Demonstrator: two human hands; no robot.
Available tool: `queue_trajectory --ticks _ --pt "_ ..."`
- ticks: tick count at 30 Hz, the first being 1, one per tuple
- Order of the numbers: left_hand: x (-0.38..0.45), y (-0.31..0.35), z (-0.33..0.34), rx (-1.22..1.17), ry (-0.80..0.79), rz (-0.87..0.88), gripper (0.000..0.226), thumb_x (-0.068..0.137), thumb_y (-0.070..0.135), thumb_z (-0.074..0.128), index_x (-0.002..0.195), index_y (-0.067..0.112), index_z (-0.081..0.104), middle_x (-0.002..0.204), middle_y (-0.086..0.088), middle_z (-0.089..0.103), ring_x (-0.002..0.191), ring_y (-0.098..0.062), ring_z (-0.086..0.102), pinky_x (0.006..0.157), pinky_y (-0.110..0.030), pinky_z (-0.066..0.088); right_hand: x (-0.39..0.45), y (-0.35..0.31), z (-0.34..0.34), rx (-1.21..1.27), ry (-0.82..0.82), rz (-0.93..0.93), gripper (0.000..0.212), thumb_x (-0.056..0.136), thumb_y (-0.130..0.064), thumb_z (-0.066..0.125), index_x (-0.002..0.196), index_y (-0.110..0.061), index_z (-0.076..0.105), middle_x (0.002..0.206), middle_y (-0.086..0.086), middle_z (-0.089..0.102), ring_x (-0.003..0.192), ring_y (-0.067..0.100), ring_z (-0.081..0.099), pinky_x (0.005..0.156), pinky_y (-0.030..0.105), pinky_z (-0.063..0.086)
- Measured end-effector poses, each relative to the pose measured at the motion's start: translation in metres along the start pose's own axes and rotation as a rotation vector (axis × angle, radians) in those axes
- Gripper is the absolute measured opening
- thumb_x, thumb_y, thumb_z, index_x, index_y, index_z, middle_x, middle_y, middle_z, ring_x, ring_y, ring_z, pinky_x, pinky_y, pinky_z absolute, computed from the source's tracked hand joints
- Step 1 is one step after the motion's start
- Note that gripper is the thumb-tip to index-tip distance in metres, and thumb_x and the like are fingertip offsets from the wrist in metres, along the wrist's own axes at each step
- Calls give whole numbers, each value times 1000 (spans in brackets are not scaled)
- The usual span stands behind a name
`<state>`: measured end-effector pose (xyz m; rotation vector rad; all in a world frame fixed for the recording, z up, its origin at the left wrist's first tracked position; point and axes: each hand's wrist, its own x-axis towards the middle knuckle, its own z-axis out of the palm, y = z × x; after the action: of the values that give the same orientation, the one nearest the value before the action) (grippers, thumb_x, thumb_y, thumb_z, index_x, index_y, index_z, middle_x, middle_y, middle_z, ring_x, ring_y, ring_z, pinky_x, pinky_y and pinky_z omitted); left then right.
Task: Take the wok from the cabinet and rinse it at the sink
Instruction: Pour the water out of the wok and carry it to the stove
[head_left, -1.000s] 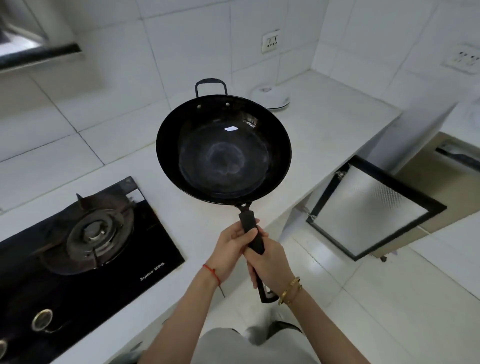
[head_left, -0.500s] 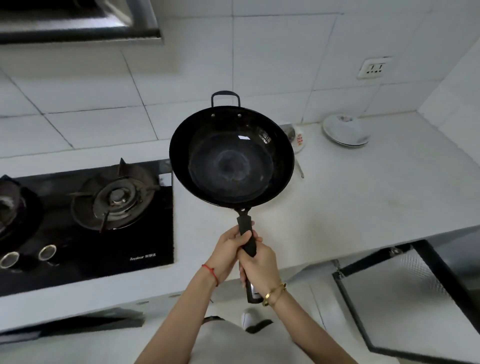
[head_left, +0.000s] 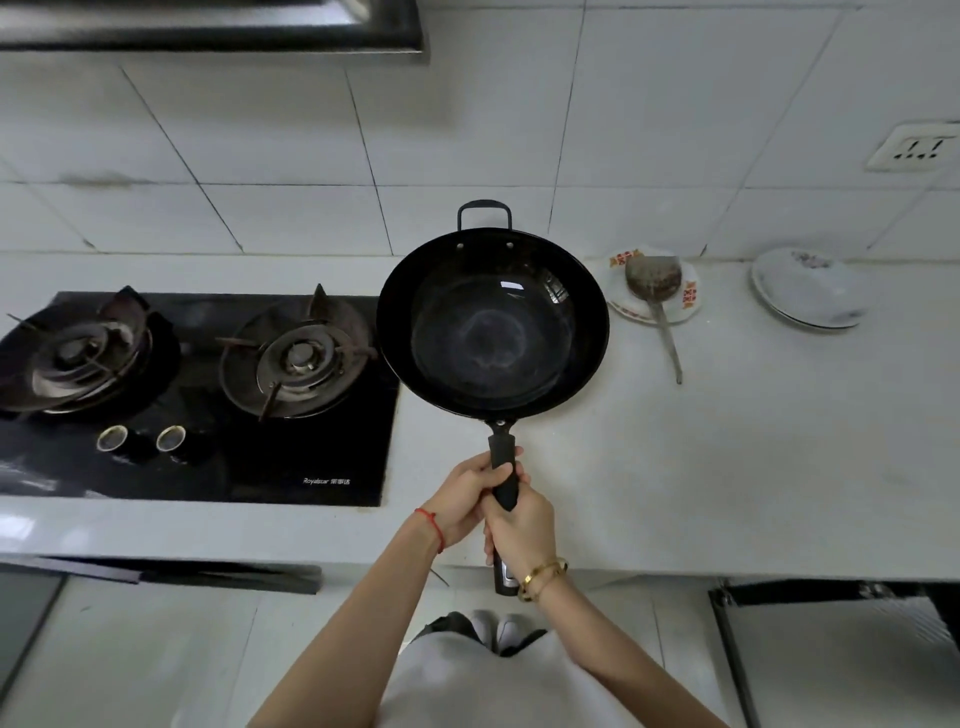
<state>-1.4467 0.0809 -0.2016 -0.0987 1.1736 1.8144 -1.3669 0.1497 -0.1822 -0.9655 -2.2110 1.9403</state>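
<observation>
My shoes (head_left: 500, 631) and pale tiled floor (head_left: 156, 649) lowest in view; open cabinet door (head_left: 831, 660) with dark frame at lower right; both my forearms reach forward from there. My right hand (head_left: 522, 530) wrapped fully round the lower part of the black handle (head_left: 505, 475), fingers closed, gold bracelet (head_left: 543, 578) at the wrist; butt of handle sticks out below that wrist. My left hand (head_left: 465, 493) closed on the same handle just above and beside the right, the two hands touching; red string (head_left: 431, 525) on left wrist. Wok (head_left: 492, 325) held in the air over the bench (head_left: 727, 467), open side up towards me, inside dark with a pale ring mark at centre; small loop handle on its far rim. Black gas hob (head_left: 208, 457) with two burners set in the bench to the left, wok rim overlapping its right edge in view. Right of wok: plate (head_left: 685, 296) carrying a metal ladle (head_left: 652, 283), ladle handle lying onto bench; further right, stacked white plates (head_left: 808, 288). White tiled wall (head_left: 260, 156) behind; socket (head_left: 911, 148) at right; hood (head_left: 208, 26) at top left.
</observation>
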Motion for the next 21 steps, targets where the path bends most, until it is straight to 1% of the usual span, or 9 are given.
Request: queue_trajectory --ticks 6,9,14,21 --pt "11 -2 -16 23 -1 -41 37 97 6 52 133 0 50 98 -9 65 100 -23 62 96 -35 47 9 8 11 38 9 64 8 90 -8 55 95 -1 53 43 10 52 30 23 50 32 28 43" --pt "16 -2 -20 22 -5 -52 36 97 4 51 132 0 51 97 -8 64 100 -23 61 98 -36 47 13 10 15 51 20 86 7 90 -8 55 93 -1 54 43 8 52 30 22 49 33 28 44" --pt "21 -1 -23 31 -26 -69 37 97 3 50 135 0 50 97 -8 63 100 -23 61 99 -36 47 19 14 18 49 42 105 11 91 -9 57 99 -1 55 44 7 52 30 21 49 32 27 43" --pt "22 -1 -26 40 -34 -90 38 98 3 49 136 0 49 100 -8 61 98 -20 62 91 -30 52 21 16 21 30 55 104 11 90 -8 56 98 -1 55 45 9 53 29 21 49 32 28 43"
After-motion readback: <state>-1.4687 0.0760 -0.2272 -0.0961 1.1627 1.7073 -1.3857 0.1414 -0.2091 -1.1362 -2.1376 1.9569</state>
